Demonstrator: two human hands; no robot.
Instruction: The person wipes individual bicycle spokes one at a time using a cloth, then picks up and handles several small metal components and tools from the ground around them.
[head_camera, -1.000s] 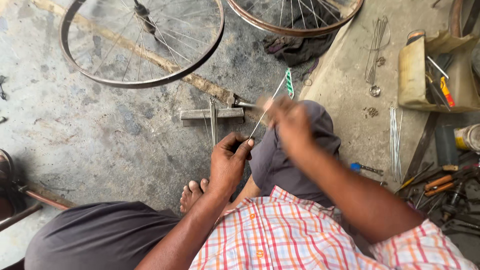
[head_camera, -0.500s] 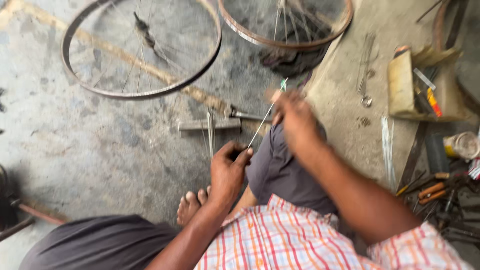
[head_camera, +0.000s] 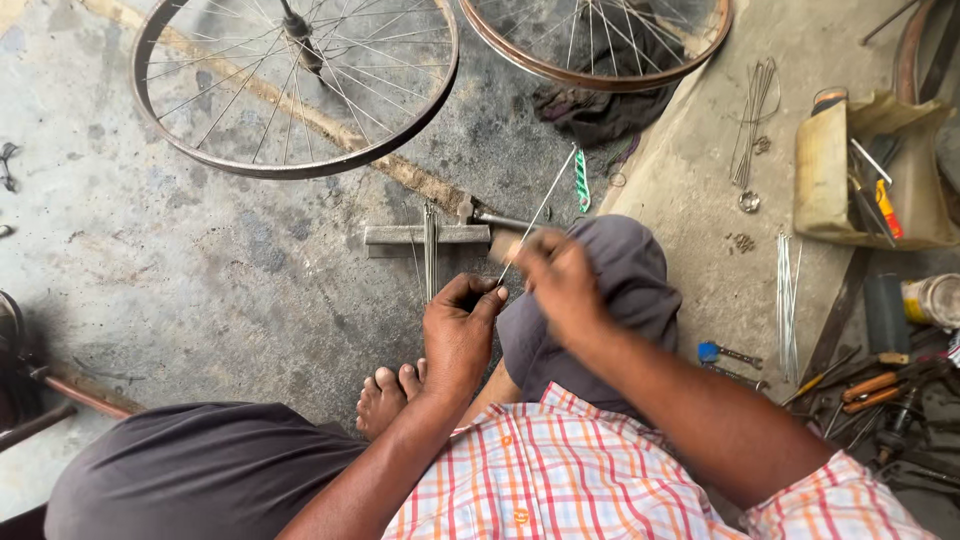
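Observation:
My left hand (head_camera: 459, 325) pinches the lower end of a thin metal spoke (head_camera: 540, 211), fingers closed around it just above my knee. My right hand (head_camera: 556, 275) grips the same spoke a little higher, and looks blurred from motion. The spoke slants up and to the right from my hands toward a green-and-white strip (head_camera: 582, 180) on the floor. A small bundle of spokes (head_camera: 430, 250) lies across a metal bar (head_camera: 427, 235) just beyond my left hand.
Two spoked bicycle rims, one (head_camera: 300, 85) at the upper left and one (head_camera: 600, 45) at the top middle, lie on the concrete floor with a dark rag (head_camera: 600, 110) between them. Loose spokes (head_camera: 788, 300), a yellow container of tools (head_camera: 870, 170) and hand tools (head_camera: 870, 385) crowd the right side. My bare feet (head_camera: 390, 395) rest below my hands.
My right hand has slid down the spoke toward my left hand. The left hand stays pinched on the spoke's lower end. The view has shifted slightly.

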